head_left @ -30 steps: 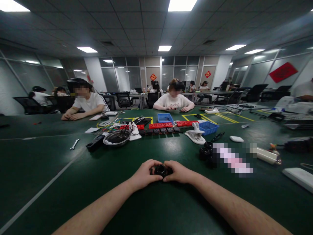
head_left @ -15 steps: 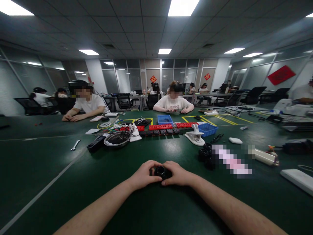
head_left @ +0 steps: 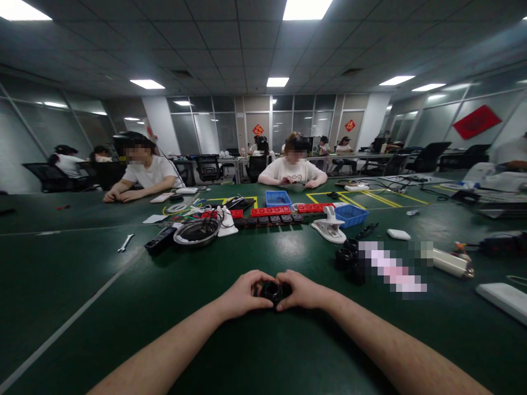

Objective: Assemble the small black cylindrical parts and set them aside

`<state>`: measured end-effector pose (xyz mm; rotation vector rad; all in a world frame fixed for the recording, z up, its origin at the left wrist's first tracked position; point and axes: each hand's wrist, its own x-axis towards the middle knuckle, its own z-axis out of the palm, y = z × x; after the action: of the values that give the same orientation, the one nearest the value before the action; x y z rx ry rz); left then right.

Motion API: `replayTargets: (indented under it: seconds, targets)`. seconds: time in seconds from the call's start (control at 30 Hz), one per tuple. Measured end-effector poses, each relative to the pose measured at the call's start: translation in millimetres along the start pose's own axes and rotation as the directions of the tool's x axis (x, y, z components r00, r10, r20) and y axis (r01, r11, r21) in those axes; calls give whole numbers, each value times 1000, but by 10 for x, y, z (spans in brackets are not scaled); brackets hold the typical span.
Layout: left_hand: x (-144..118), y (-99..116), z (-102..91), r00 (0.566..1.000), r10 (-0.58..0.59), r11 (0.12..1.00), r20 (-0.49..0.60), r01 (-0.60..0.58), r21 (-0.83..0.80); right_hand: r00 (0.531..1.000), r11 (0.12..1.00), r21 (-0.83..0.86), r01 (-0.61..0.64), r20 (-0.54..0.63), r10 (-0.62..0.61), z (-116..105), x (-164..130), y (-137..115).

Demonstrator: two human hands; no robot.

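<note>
Between my hands, low over the green table [head_left: 230, 359], is a small black round part [head_left: 270, 289] with a ring-like opening facing up toward me. My left hand [head_left: 246, 291] is curled round its left side, thumb along the near edge. My right hand [head_left: 300, 289] closes on its right side, with thumb and fingers bent against dark material that looks like the same part. The hands almost meet, and their fingers hide much of the part's sides. Similar black round pieces [head_left: 348, 255] lie together to the right, beyond my right hand.
Ahead stand a metal bowl [head_left: 197, 232], a white clip base [head_left: 329, 227], red socket strips [head_left: 270, 211] and blue trays [head_left: 351, 215]. A wrench [head_left: 125, 243] lies at left. On the right are a cream cylinder [head_left: 452, 263] and a white slab [head_left: 504, 302]. Two people sit opposite.
My right hand has shifted slightly right, and the black part's opening shows a little larger and lower. My left hand keeps its hold. The view has moved slightly.
</note>
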<state>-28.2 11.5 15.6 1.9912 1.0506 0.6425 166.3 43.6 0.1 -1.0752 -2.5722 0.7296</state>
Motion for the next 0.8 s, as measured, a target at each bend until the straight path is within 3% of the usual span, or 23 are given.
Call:
replayTargets:
  seconds: [0.2,0.3,0.43,0.6,0.7,0.8]
  targets:
    - [27,-43,119,970,-67,989,-234,96,116,971,959,-204,-195,-181,159,163,28,-174]
    - [28,-36,145,947,-69,975,-314,130,178,951,906,-341,-251,-259,166,188,17,-252]
    - [21,-45,85,972,-23,988,-235,58,143,965,942,-286,-176,-241,107,119,-9,-203]
    - [24,-72,19,997,19,1000,-80,-19,4,998,996,-71,56,-11,-57,-9,5,-52]
    - [24,-80,28,998,18,999,-54,-19,-26,993,995,-26,101,56,-99,-48,21,1]
    - [22,-95,44,999,8,999,-51,-10,-39,994,995,-20,98,48,-97,-44,25,18]
